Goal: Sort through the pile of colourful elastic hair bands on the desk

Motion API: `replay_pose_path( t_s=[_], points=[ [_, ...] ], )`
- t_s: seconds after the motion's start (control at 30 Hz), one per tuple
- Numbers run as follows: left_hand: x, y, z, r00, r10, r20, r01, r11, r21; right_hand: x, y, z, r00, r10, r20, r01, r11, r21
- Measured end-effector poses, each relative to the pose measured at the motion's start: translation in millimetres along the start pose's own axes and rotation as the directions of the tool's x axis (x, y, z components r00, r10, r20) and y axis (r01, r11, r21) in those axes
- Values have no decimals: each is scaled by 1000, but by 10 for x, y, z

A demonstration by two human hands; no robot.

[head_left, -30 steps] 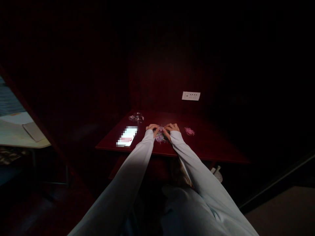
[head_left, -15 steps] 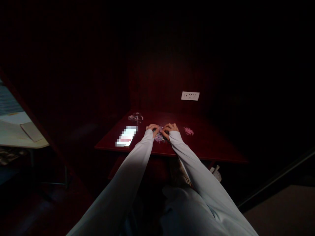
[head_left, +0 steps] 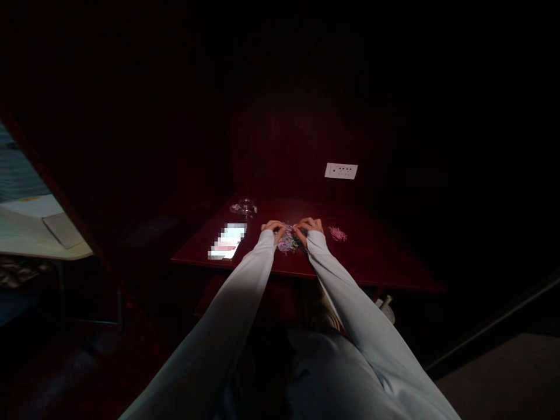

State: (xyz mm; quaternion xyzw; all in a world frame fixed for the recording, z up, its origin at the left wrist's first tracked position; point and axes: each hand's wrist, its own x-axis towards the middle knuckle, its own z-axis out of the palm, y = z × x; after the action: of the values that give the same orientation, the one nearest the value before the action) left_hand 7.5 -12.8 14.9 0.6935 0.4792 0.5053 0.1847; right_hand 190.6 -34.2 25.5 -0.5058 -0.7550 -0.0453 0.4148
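My left hand (head_left: 273, 227) and my right hand (head_left: 310, 226) are close together over the table, with thumbs and fingers pinched. Between the fingertips is a small pale piece, too small to name. Below them lies a tangled heap of thin pink, lilac and whitish strips (head_left: 287, 244), partly covered by my hands. Off to the right, a separate small pile of pink strips (head_left: 337, 234) rests on the table.
The dark red table (head_left: 367, 262) meets a wall with a white socket plate (head_left: 341, 171). On its left are a lit phone (head_left: 228, 241), blurred out, and a clear round container (head_left: 247, 207). A white box (head_left: 65, 229) stands on another table at far left.
My right hand has moved slightly right, widening the gap between my hands, so more of the strip heap shows. The whole view has shifted a little.
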Motion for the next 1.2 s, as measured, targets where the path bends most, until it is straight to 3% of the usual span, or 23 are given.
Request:
replay_pose_path(
  t_s=[0.17, 0.47, 1.2],
  points=[
    [-8, -25, 32, 999, 27, -35, -26, 1000, 4, -6, 8, 25, 1000, 3, 6, -3, 1000, -15],
    [-8, 25, 0, 1000, 7, 14, -6, 1000, -7, -23, -56, 7, 993, -55, 108, 60, 997, -48],
    [-9, 36, -10, 999, -14, 39, 15, 1000, -14, -4, -29, -8, 998, -4, 63, 2, 999, 35]
  ],
)
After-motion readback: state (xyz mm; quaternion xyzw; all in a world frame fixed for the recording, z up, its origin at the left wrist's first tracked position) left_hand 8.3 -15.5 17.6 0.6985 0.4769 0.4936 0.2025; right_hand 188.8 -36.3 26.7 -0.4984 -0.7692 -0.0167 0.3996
